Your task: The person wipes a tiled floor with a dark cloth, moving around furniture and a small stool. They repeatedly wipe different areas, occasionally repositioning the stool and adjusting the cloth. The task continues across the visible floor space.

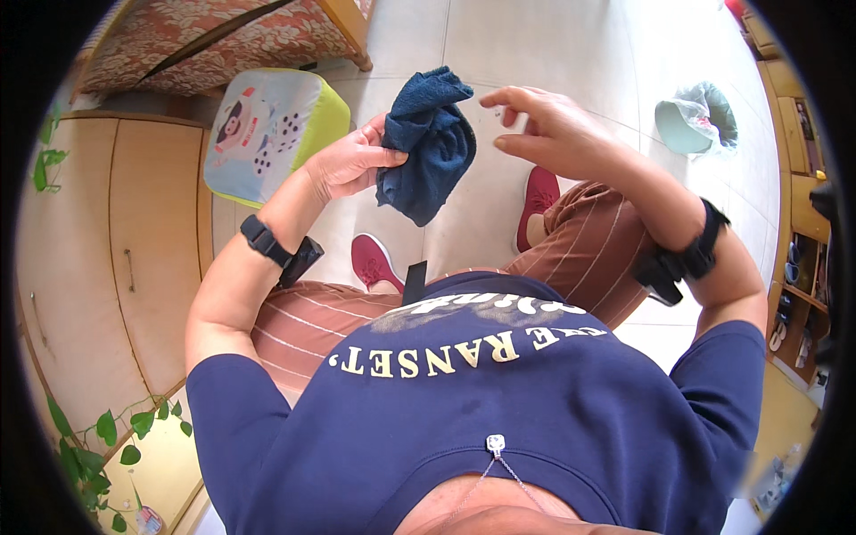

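My left hand (358,159) grips a dark blue cloth (428,150) by its left side, thumb on the front. The cloth is bunched and folded over itself, hanging above the floor between my feet. To the right of the cloth, my right hand (545,127) is in the air with its fingers apart and nothing in them. Its fingertips point at the cloth's upper right edge, with a small gap between.
A cube stool (257,137) with a printed top and green side stands beyond my left hand. Farther right is a lined waste bin (692,120). Wooden cabinets (120,254) and a trailing plant (107,428) are at left. Shelves (799,281) with shoes line the right.
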Demonstrator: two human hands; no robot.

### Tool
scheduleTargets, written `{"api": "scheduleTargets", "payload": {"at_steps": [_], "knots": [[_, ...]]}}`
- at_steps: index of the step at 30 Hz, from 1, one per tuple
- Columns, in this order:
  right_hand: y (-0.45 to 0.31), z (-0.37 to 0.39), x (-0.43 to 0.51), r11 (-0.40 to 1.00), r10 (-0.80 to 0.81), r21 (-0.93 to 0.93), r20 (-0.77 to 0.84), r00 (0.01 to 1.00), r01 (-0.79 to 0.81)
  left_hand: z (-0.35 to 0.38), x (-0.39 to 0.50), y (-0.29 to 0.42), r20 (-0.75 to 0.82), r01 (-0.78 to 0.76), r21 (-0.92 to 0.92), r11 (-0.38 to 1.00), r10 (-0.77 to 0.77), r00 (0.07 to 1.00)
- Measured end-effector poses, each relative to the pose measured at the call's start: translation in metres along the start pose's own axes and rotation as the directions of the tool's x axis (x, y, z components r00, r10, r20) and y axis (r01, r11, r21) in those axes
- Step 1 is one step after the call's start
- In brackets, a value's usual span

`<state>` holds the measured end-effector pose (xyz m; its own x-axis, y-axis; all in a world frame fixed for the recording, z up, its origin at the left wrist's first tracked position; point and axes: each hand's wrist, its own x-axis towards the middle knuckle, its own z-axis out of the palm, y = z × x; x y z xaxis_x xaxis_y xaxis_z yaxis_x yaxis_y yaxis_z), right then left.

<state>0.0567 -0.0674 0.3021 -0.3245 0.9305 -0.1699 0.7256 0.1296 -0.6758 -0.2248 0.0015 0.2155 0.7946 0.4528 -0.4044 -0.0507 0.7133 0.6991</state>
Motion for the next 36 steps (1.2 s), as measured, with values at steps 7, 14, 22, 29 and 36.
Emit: {"api": "scheduleTargets", "payload": {"at_steps": [7, 14, 22, 29, 36], "knots": [[0.004, 0.027, 0.052, 0.948, 0.189, 0.215, 0.205, 0.960, -0.233, 0.017, -0.022, 0.005, -0.040, -0.080, 0.067, 0.995, 0.083, 0.996], [0.027, 0.012, 0.049, 0.958, 0.181, 0.173, 0.257, 0.949, -0.230, -0.001, -0.021, -0.022, -0.244, 0.126, 0.152, 0.980, -0.086, 0.966], [0.039, -0.018, 0.046, 0.875, 0.067, 0.447, 0.269, 0.961, -0.186, -0.024, -0.001, -0.032, -0.201, 0.323, 0.134, 0.937, -0.293, 0.935], [0.061, -0.034, 0.050, 0.621, -0.019, 0.777, 0.148, 0.989, -0.105, -0.024, 0.010, -0.037, -0.250, 0.394, 0.218, 0.893, -0.339, 0.907], [0.072, -0.046, 0.052, 0.538, 0.008, 0.840, 0.073, 0.997, -0.066, -0.011, 0.018, -0.037, -0.314, 0.489, 0.517, 0.702, -0.376, 0.872]]}}
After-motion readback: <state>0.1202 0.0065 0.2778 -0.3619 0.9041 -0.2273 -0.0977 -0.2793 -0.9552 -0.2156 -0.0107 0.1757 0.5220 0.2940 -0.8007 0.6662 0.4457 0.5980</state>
